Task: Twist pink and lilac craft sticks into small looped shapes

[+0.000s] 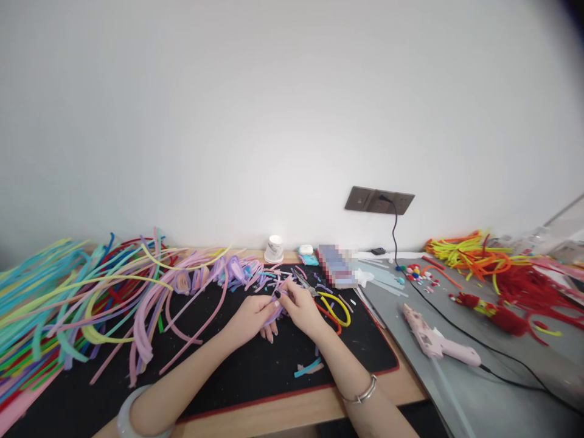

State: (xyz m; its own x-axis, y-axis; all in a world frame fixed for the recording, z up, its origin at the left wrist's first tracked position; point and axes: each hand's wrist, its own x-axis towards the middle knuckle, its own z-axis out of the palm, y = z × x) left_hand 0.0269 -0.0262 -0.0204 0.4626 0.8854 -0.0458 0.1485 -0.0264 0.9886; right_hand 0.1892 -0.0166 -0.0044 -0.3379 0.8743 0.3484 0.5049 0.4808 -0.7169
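Observation:
Over the black mat point(205, 380), my left hand point(254, 316) and my right hand point(300, 309) meet with fingers pinched together. Between them is a bundle of purple pipe cleaner point(274, 315), mostly covered by the fingers. Just behind the hands lie short cut pipe cleaner scraps point(262, 281) and a pair of pliers or scissors point(306, 281), partly hidden. Coiled pastel pipe cleaner pieces point(235, 269) rest to the left of them. Beside my right hand is a bent yellow pipe cleaner point(340, 311). A blue scrap point(308, 368) lies nearer the mat's front edge.
Long pipe cleaners in many colours point(104, 298) heap up at left. A paper cup point(274, 248) stands by the wall. At right, a pink glue gun point(438, 344) trails a black cord point(438, 309) to the wall socket point(379, 201); pompoms point(417, 274) and red pipe cleaners point(524, 289) lie beyond.

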